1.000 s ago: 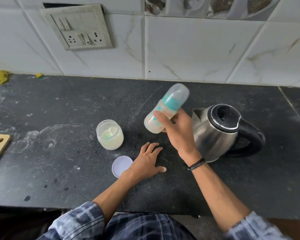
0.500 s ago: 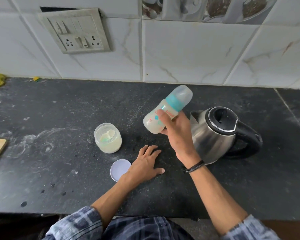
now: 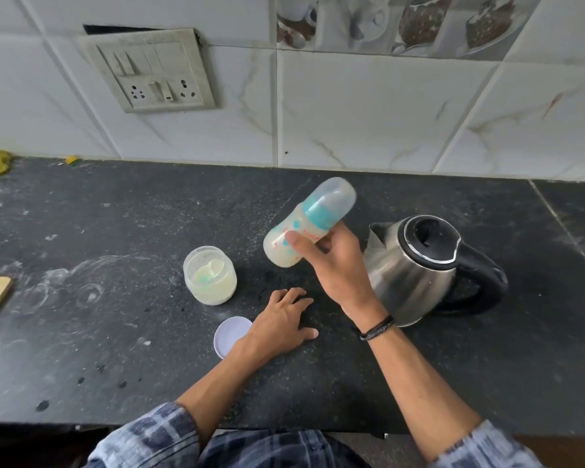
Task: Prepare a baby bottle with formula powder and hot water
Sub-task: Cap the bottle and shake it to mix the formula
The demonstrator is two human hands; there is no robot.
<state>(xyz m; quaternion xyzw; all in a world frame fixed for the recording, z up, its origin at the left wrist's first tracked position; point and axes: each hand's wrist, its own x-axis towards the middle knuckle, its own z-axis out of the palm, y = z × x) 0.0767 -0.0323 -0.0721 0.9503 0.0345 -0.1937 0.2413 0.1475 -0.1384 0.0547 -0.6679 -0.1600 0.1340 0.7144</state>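
- Head view, nearest: left hand (image 3: 281,322) rests flat on the countertop (image 3: 115,332), fingers spread, holding nothing. A loose white lid (image 3: 228,334) lies just beside its wrist.
- Right hand (image 3: 335,265) holds the baby bottle (image 3: 284,244) tilted above the counter, between jar and kettle, thumb and fingers wrapped round its waist.
- Bottle: capped, milky liquid inside. Probably light, rigid plastic, smooth and possibly warm; grip below the teal collar.
- Jar (image 3: 210,275): open, holds pale powder.
- Kettle (image 3: 409,282): steel, top closed, contents hidden.
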